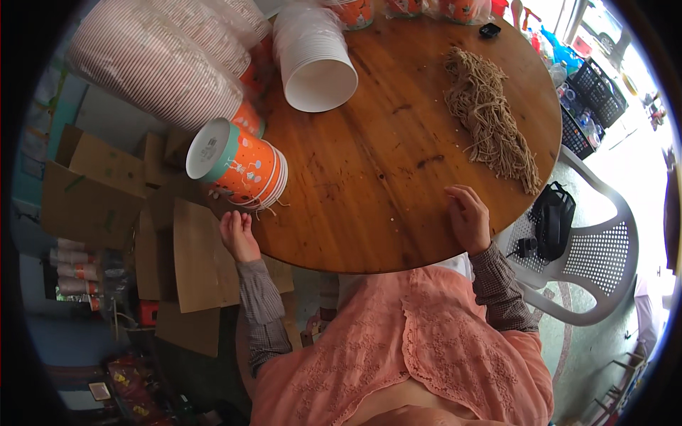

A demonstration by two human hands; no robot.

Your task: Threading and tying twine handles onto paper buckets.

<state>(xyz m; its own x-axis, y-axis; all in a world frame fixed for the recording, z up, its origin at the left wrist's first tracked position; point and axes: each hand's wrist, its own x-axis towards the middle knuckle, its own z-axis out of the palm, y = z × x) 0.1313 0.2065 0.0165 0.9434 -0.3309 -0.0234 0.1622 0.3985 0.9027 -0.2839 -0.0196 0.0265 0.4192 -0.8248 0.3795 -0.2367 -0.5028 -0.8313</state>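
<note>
From here the work looks part-way: one orange stack (pixel 250 169) lies tipped on the tabletop (pixel 369 192), loose cord ends (pixel 277 206) at its rims, though I can't make out a knot. Just beside it, the left hand (pixel 241 237) has its fingers loosely curled; whether they pinch a cord, I can't tell. The right hand (pixel 470 220) rests half-open at the edge, apparently holding nothing. Left to use, it seems: one cord bundle (pixel 490 121), one white stack (pixel 321 84), and several striped stacks (pixel 156 67), too overlapped to count.
</note>
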